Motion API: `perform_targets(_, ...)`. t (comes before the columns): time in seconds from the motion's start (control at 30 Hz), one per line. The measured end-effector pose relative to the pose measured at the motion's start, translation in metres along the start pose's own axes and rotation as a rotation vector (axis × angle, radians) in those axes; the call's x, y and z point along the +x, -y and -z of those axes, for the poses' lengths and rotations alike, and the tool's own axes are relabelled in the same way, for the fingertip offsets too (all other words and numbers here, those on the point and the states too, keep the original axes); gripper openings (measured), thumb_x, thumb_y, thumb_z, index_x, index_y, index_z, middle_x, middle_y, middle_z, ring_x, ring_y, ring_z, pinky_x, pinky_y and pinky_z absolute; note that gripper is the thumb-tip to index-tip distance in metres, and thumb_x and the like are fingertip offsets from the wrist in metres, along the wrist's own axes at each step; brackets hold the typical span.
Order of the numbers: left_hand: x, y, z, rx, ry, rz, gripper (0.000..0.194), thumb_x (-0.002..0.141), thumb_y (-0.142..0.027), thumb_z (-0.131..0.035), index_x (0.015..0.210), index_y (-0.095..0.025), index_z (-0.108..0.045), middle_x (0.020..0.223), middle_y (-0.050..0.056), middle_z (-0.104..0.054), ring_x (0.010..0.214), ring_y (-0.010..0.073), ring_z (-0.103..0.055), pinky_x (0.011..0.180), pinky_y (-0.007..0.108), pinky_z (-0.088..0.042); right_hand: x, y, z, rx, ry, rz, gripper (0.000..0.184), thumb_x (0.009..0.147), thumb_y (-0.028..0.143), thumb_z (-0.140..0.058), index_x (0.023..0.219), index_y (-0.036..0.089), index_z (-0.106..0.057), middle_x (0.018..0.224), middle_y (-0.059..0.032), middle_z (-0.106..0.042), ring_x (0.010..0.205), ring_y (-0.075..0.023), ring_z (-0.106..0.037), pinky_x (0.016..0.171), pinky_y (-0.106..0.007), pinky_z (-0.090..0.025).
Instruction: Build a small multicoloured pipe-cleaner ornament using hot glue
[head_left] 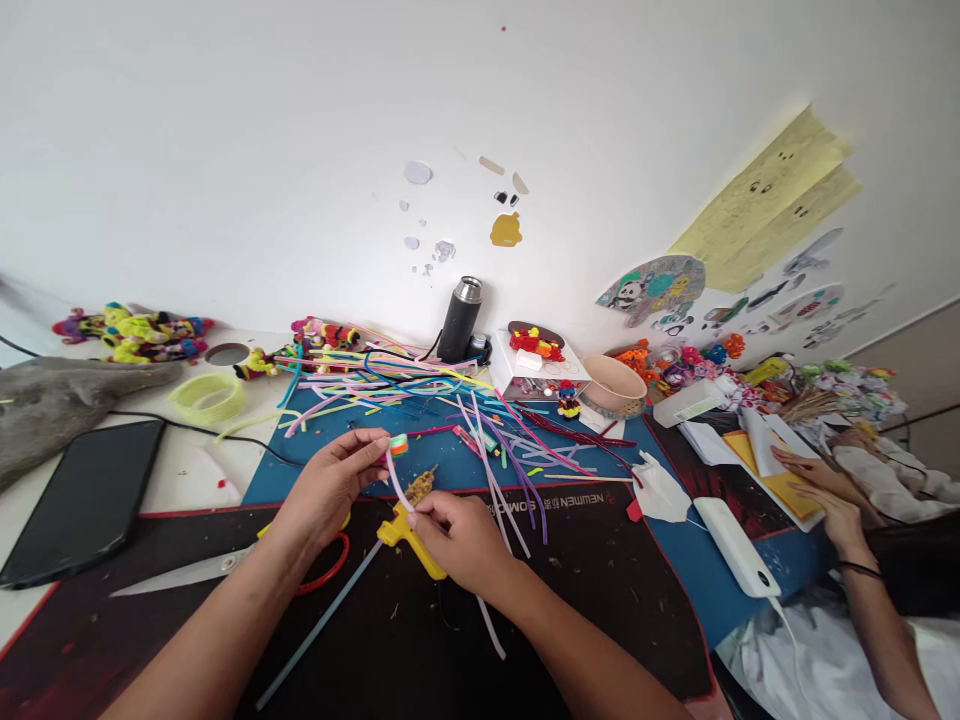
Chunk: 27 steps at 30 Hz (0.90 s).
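Note:
My left hand (341,485) pinches one end of a pale pink pipe cleaner (395,478), beside a small green, white and orange piece (398,445) at the fingertips. My right hand (461,540) is closed on the same pipe cleaner a little lower; a pale length (491,628) emerges below that hand, possibly its other end. Just under the hands lies a yellow hot glue gun (420,550) with a crusted brown nozzle and a long translucent glue stick (319,625) out of its back. Scissors (184,575) lie partly hidden beneath my left forearm.
Behind the hands spreads a heap of coloured pipe cleaners (390,375). A black thermos (459,322), a white box (536,375) and a bowl (613,385) stand by the wall. A phone (82,500) lies left, a white power bank (735,548) right. Another person's hands (832,500) touch papers.

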<state>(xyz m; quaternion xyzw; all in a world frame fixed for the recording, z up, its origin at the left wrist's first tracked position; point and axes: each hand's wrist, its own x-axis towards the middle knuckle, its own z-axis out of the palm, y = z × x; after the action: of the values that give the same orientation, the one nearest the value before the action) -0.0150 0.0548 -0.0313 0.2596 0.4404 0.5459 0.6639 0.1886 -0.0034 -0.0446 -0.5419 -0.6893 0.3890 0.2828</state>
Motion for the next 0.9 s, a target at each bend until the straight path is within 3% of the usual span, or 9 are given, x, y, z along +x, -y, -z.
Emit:
perform_targets(0.53,0.0019,-0.0001,-0.0001,-0.008,-0.047,-0.005,0.052,0.046,-0.044,-0.111,0.084,-0.018,-0.086,0.092,0.003,-0.075,0.077,0.0159,-0.070,0.065,0.022,-0.063,-0.0021,0.0007,0.0064,-0.016,0.001,0.004,0.025,0.099,0.042,-0.066,0.088,0.021,-0.076,0.062,0.0047,-0.056,0.054,-0.0121,-0.045,0.061,-0.027,-0.034)
perform_targets(0.7,0.0018,-0.0004,-0.0011,-0.003,-0.050,-0.014,0.053,0.044,-0.044,-0.112,0.083,-0.019,-0.085,0.092,0.004,-0.075,0.078,0.0164,-0.070,0.068,0.024,-0.065,-0.0015,-0.0033,0.0069,0.028,0.005,0.013,0.025,0.100,0.043,-0.066,0.091,0.021,-0.075,0.068,0.0026,-0.064,0.059,-0.0137,-0.053,0.062,-0.027,-0.037)
perform_targets(0.9,-0.0018,-0.0013,-0.0052,0.025,-0.046,-0.035,0.054,0.044,-0.049,-0.111,0.081,-0.021,-0.084,0.091,0.004,-0.075,0.079,0.0185,-0.070,0.071,0.029,-0.066,0.0061,-0.0058,0.0056,0.246,0.023,-0.054,0.025,0.099,0.046,-0.071,0.104,0.022,-0.075,0.069,0.0027,-0.066,0.056,-0.0152,-0.060,0.056,-0.026,-0.044)
